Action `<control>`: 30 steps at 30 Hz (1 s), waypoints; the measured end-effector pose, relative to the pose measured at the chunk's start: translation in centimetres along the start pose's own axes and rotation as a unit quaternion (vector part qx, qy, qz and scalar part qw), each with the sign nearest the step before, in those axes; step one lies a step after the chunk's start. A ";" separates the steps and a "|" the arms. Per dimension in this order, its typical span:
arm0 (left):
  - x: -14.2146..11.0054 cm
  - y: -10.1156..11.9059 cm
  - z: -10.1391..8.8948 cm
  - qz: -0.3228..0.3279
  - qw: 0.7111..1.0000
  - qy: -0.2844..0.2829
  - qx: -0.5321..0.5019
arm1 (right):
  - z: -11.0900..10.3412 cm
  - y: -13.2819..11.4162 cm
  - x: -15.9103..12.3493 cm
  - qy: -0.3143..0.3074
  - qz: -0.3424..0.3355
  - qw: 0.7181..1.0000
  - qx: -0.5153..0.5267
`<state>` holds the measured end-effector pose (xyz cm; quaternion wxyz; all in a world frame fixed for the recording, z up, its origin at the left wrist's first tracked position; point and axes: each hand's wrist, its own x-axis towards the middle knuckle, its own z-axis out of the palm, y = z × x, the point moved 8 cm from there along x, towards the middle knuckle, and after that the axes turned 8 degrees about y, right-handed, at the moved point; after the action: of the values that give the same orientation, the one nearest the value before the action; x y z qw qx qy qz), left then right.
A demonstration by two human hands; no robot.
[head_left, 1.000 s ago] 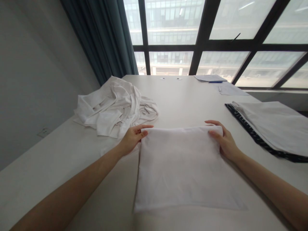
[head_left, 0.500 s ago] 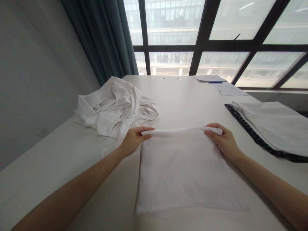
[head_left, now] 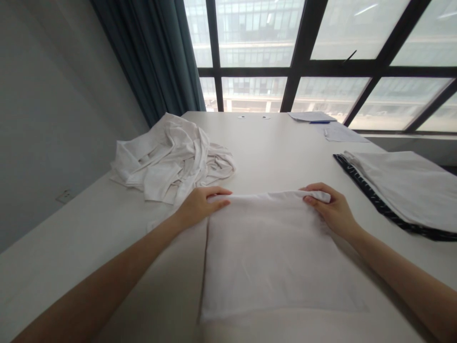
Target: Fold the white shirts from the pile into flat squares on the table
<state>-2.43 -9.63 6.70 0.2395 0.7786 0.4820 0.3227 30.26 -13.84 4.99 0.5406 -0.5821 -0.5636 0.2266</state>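
Note:
A folded white cloth [head_left: 271, 257] lies flat on the white table [head_left: 89, 247] in front of me. My left hand [head_left: 200, 205] grips its far left corner, fingers curled over the folded edge. My right hand [head_left: 330, 209] pinches the far right corner, fingers closed on the fabric. The far edge is slightly raised between the two hands.
A crumpled heap of white garments [head_left: 171, 159] lies to the far left. A stack of folded cloths [head_left: 403, 188], white over a dark patterned one, sits at the right. Papers and a blue pen [head_left: 319, 122] lie by the window. A dark curtain [head_left: 157, 57] hangs behind.
Both hands have closed on the far corners of the cloth and lifted its far edge a little. My left hand has slid slightly over the fabric.

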 end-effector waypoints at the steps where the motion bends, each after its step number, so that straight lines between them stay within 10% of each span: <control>1: 0.0 0.7 0.1 0.017 0.998 -0.010 0.056 | 0.2 -0.5 -0.1 -0.005 -0.012 1.000 0.001; 9: -1.7 4.4 1.9 0.163 0.948 0.020 0.274 | 1.1 -3.6 -0.4 -0.044 -0.141 0.985 -0.094; 14: -4.3 8.3 1.9 0.357 0.875 0.141 0.297 | 2.4 -8.6 -3.6 0.011 -0.401 0.869 -0.288; 19: -6.5 10.8 2.2 0.470 0.807 0.185 0.308 | 5.6 -10.1 -6.6 -0.096 -0.480 0.799 -0.350; 25: -6.4 10.3 2.5 0.474 0.800 0.191 0.315 | 5.3 -9.2 -6.1 -0.048 -0.487 0.765 -0.418; 30: -4.4 8.6 2.6 0.351 0.856 0.154 0.347 | 5.0 -9.7 -7.1 -0.002 -0.538 0.734 -0.415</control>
<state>3.15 -17.43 9.62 -0.2528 0.8691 0.2883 0.3124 20.02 -20.51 9.52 0.2756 -0.3483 -0.8217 -0.3572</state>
